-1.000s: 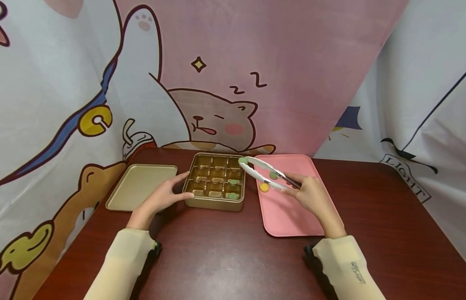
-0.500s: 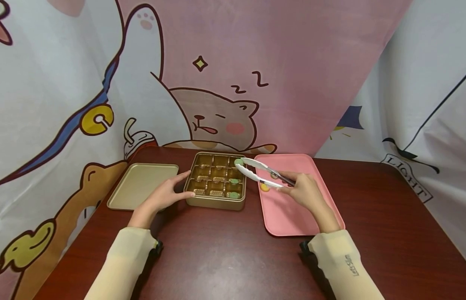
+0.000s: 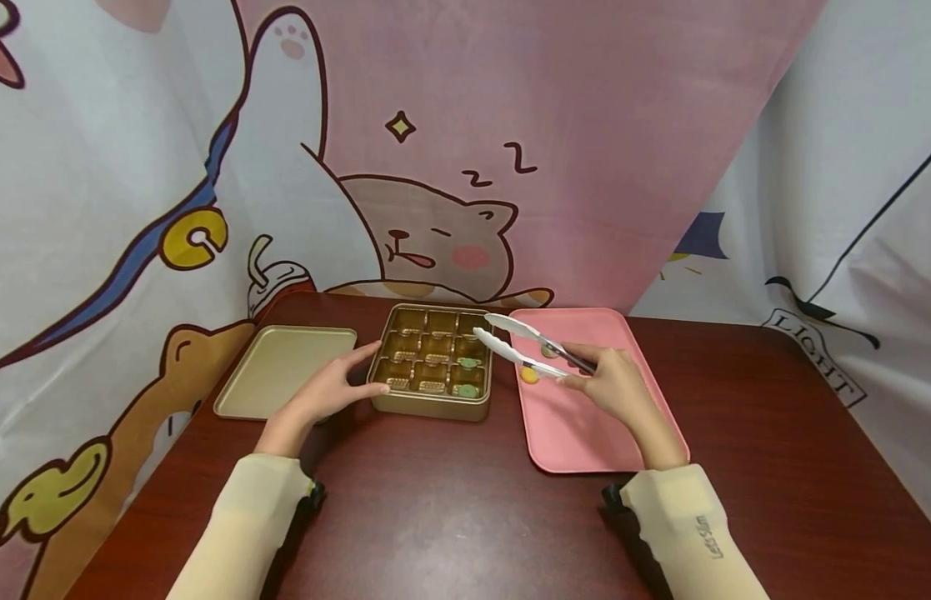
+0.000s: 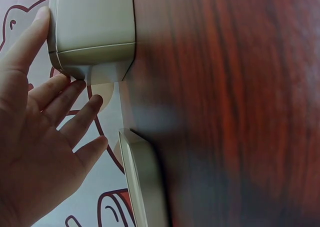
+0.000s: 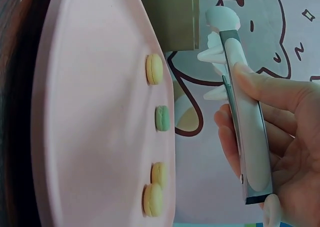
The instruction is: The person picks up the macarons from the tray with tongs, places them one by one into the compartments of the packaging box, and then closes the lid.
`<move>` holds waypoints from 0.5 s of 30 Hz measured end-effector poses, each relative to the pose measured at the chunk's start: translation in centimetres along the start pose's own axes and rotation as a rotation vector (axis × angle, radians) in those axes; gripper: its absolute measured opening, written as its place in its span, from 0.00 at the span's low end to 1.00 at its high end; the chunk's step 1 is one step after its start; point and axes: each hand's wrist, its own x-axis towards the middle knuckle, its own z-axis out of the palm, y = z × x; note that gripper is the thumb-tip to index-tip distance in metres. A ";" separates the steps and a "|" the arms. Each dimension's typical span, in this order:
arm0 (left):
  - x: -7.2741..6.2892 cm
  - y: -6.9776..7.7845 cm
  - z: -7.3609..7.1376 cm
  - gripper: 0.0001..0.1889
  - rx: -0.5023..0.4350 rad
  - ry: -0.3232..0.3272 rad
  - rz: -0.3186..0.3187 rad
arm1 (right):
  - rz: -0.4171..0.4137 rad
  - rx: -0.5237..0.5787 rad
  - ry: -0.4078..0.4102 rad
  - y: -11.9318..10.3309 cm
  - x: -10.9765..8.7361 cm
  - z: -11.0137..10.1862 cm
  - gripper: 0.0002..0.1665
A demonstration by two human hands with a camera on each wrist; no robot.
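My left hand [image 3: 333, 390] rests against the left side of a gold tin box [image 3: 431, 407], its thumb at the front rim and its fingers fairly straight. A gold divider with square compartments fills the box. Green macarons [image 3: 468, 391] lie in the front and middle compartments of its right column. My right hand [image 3: 615, 385] grips metal tongs with white tips [image 3: 503, 346]. The tips are spread over the back right of the box, with nothing showing between them. Under the tongs, a pink tray [image 3: 585, 433] bears a yellow macaron [image 5: 154, 69], a green macaron [image 5: 162, 118] and further yellow ones [image 5: 153, 201].
A flat gold lid [image 3: 273, 367] lies on the table left of the box, behind my left forearm. The dark red wooden table [image 3: 450, 517] meets a cartoon-printed cloth [image 3: 585, 167] at the back.
The green macaron held between the tong tips moved slightly left over the back right compartment and has been let go. The tips have spread apart. My left hand stays at the box.
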 end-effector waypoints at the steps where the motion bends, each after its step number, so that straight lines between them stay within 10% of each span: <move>1: 0.0 0.0 0.0 0.45 -0.001 0.000 -0.002 | 0.002 0.004 -0.002 0.1 -0.1 -0.1 0.30; 15: 0.0 0.2 0.0 0.45 -0.007 -0.008 -0.004 | 0.016 0.000 0.013 0.5 -1.7 -2.4 0.31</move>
